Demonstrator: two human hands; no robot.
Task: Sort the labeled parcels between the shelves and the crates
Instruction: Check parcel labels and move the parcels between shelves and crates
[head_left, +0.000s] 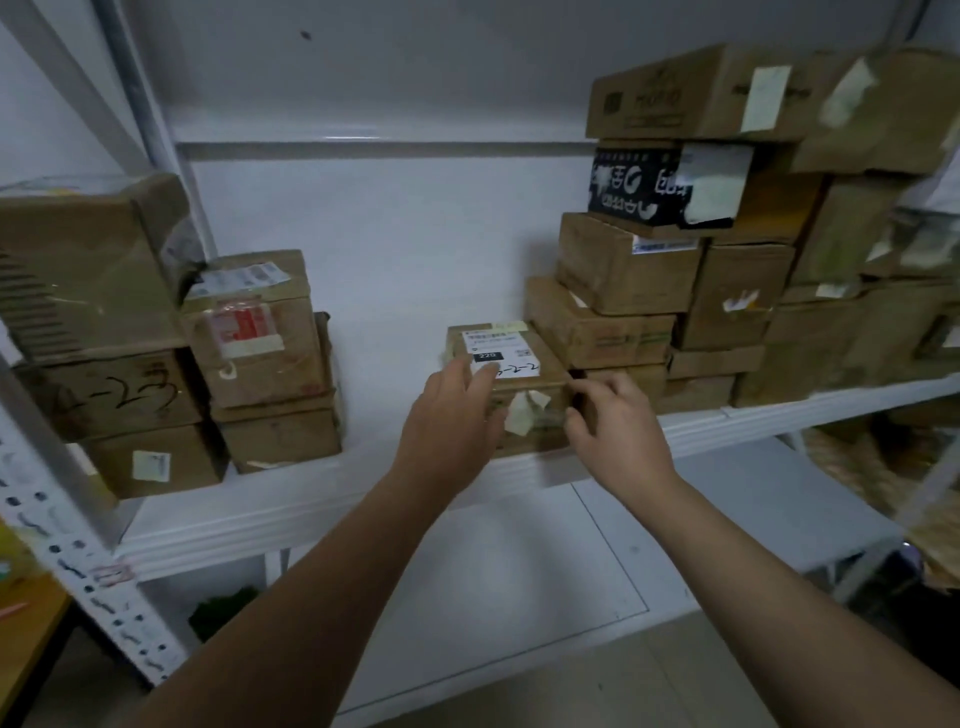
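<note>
Fingers (480, 375) of the left hand (449, 418) lie nearly straight and close together over the top left edge of a small cardboard parcel (540, 387). Their tips touch its white label (498, 347), and they curl round nothing. Fingers (602, 387) of the right hand (618, 423) are bent at the parcel's right front corner, with the thumb against the front face and the others round the right side, so this hand pinches the corner.

The parcel sits between the two sets of fingers, flat on a white shelf (311, 512) and close to its front edge. The label carries a black tag reading 220 and some handwritten figures. A crumpled scrap of pale tape (527, 410) hangs on the front face, between the left fingers and the right thumb.

Just right of the right fingers and behind them rises a tall stack of cardboard boxes (623, 270); whether it touches the parcel cannot be told. High in that stack is a black box with white print (636, 187). Well to the left of the left fingers stand two shorter stacks of taped boxes (260, 332), with bare shelf between them and the parcel.
</note>
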